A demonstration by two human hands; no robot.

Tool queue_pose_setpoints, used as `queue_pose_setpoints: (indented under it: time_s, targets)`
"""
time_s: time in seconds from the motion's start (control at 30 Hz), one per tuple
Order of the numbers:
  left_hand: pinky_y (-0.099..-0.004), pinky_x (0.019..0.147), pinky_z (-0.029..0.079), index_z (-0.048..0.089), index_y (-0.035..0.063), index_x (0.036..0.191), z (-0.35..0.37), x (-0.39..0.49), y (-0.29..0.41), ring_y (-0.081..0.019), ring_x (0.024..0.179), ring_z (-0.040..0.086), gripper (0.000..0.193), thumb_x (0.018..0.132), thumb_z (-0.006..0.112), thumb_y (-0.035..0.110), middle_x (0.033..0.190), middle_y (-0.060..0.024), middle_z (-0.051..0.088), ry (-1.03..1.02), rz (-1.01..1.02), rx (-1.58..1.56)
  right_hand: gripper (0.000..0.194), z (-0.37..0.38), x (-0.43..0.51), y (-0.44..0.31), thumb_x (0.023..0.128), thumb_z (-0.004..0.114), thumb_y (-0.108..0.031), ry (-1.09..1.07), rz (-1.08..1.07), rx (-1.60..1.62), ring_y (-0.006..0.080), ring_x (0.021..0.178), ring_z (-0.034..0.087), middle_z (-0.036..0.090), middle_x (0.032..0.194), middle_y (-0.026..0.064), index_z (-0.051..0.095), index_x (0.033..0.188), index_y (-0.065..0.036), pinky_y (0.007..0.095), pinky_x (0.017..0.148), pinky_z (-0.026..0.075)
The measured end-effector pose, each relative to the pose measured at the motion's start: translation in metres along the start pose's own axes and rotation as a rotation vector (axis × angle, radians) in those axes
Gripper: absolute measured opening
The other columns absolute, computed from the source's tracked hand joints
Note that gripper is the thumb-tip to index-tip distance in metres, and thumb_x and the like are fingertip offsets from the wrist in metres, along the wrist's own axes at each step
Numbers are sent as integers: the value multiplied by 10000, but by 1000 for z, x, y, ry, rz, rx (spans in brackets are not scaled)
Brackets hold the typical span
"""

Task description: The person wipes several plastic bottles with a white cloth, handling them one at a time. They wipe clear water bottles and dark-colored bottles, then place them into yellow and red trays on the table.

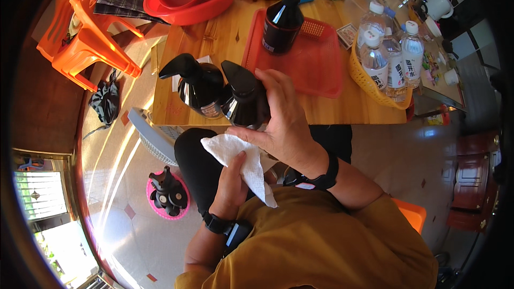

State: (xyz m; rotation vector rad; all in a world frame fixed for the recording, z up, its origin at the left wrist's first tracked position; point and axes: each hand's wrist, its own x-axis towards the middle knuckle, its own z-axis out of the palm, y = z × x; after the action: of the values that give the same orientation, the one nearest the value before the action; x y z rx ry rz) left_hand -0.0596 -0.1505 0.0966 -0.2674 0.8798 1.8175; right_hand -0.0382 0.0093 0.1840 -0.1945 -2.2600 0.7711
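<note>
My right hand (290, 122) is wrapped around a black pump bottle (245, 102) at the near edge of the wooden table (217, 40). Close on its left stands a second black pump bottle (200, 88) with a label on its lower side. A white paper towel (237, 156) is pinched in my left hand (231, 188), low over my lap. The towel's upper part lies just under my right thumb; whether they touch I cannot tell. Farther back, a third black pump bottle (282, 24) stands in a red plastic tray (311, 72).
On the right, a yellow basket (377, 94) holds several water bottles (395, 64). Red basins (192, 12) sit at the back left. An orange plastic chair (92, 44) is beyond the table. A pink basin (182, 208) with black bottles (166, 194) rests on the floor.
</note>
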Motion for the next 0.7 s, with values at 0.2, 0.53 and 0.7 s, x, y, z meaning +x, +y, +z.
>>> queue_pose_setpoints:
  time_s: [0.2,0.53,0.7]
  targets:
    - [-343,865,477,468,11,1232,-6,-4,5,-201,958,597,342,931,492,172,1082,-98,603,-70,-7,-9,962,-40,1,4,617,842,-445,-104,159,203,253,1105,484,452,1234,167,368,1327,-2,344,860,430]
    - [-429,668,566,443,-40,1199,-4,-5,-1,-311,738,653,383,931,471,232,941,-176,622,-69,-22,109,720,-49,103,66,762,742,-270,11,449,500,226,1123,513,525,1181,162,371,1307,19,348,964,410]
    - [-438,695,569,447,-44,1204,-9,-18,7,-330,772,659,385,933,465,229,976,-172,618,-48,16,106,642,-26,115,89,718,772,-158,-66,545,549,193,936,602,577,1079,121,416,1229,0,311,802,513]
